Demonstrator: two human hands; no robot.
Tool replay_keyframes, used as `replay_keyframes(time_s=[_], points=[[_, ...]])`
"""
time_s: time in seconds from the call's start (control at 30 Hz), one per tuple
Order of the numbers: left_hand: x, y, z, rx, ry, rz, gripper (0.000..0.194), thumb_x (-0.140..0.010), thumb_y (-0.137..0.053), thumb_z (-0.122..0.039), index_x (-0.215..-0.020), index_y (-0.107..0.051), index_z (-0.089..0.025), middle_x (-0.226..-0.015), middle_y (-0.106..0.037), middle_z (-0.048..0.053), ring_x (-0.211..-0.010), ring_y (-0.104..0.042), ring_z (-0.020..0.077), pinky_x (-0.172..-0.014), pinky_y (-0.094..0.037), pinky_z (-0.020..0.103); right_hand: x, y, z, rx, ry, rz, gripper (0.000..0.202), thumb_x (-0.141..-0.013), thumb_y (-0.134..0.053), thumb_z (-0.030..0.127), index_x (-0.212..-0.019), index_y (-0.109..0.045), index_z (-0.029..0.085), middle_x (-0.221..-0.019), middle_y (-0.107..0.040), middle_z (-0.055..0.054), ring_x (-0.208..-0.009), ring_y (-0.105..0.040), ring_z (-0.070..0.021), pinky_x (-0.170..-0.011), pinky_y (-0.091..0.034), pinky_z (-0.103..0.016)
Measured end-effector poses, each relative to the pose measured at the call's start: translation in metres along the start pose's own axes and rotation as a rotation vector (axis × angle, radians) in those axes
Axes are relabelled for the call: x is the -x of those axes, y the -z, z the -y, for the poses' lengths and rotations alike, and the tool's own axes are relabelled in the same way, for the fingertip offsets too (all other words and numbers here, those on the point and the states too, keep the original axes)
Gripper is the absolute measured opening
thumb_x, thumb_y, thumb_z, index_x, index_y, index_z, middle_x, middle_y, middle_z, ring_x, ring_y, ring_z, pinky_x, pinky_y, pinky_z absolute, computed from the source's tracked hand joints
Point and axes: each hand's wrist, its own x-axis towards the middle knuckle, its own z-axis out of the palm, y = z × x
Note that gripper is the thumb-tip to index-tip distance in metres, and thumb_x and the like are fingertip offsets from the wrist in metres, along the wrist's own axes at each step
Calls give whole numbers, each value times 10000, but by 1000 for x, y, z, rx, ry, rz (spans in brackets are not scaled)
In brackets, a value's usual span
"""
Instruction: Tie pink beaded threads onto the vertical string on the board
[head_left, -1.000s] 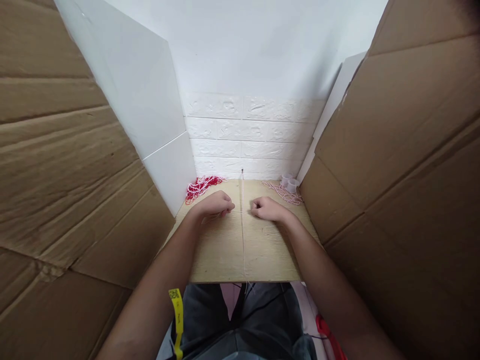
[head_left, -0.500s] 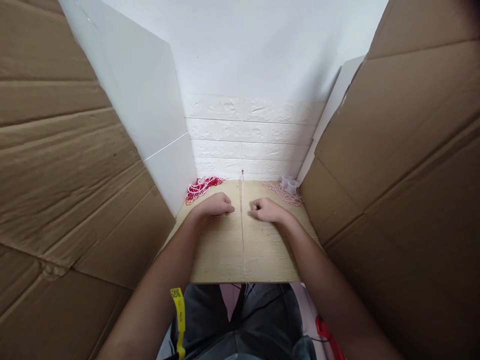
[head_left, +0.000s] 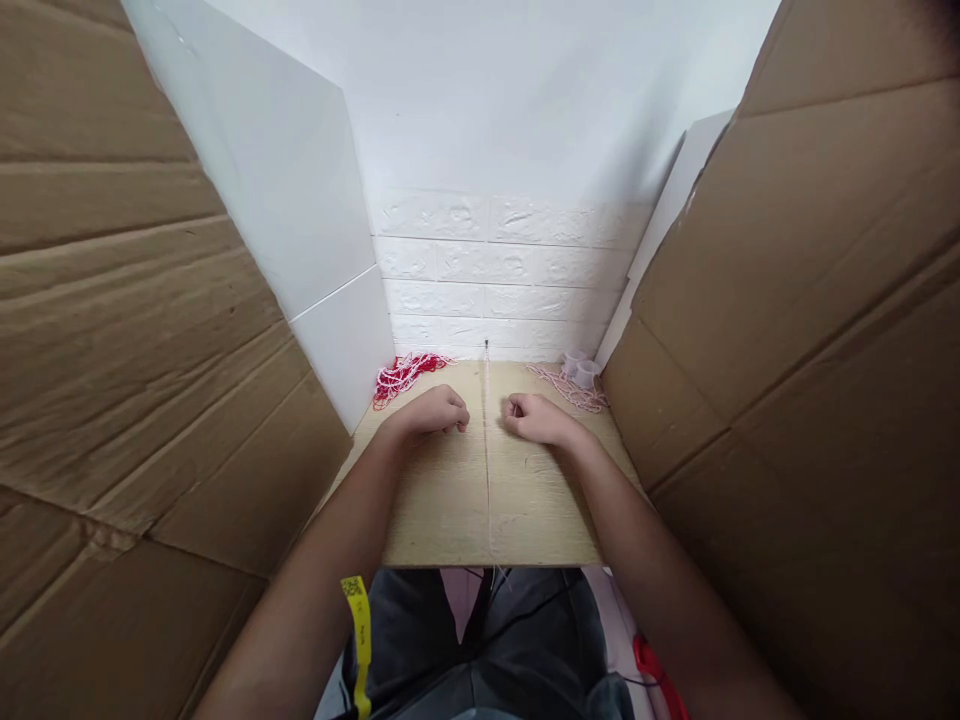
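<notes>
In the head view, the left hand (head_left: 439, 410) and right hand (head_left: 532, 418) are in nearly the same spots as half a second ago, either side of the pale string (head_left: 489, 470). The thin thread seen then between them no longer shows. Both hands have curled fingers; whether either pinches a thread, I cannot tell. The string runs from the back wall (head_left: 540, 265) down the middle of the table (head_left: 442, 510) and over its front edge. Small plastic cups (head_left: 587, 373) stand at the back right; their contents cannot be made out.
</notes>
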Motion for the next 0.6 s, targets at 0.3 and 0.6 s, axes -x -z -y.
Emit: replay_keyframes(time_s=[0.3,0.6], points=[[-9,-3,10,-134,-110,-91,295,-668,-736,-453,-635,-643,-175,-596,-592,-8,-568,-482,137,-530,-305,266,5,7,13,-101,-207,135,516,-996,-346,518,-645,-518,181,-540,-583,-43,-434,-457,-127,-509,-316,-275],[-6,-9,-3,164,-237,-2,309,-672,-786,-426,-796,-673,-166,-655,-599,-19,-603,-505,121,-558,-356,244,-1,2,7,-25,-30,-41,458,-971,-449,515,-690,-565,172,-722,-663,-68,-626,-525,-152,-602,-337,-266]])
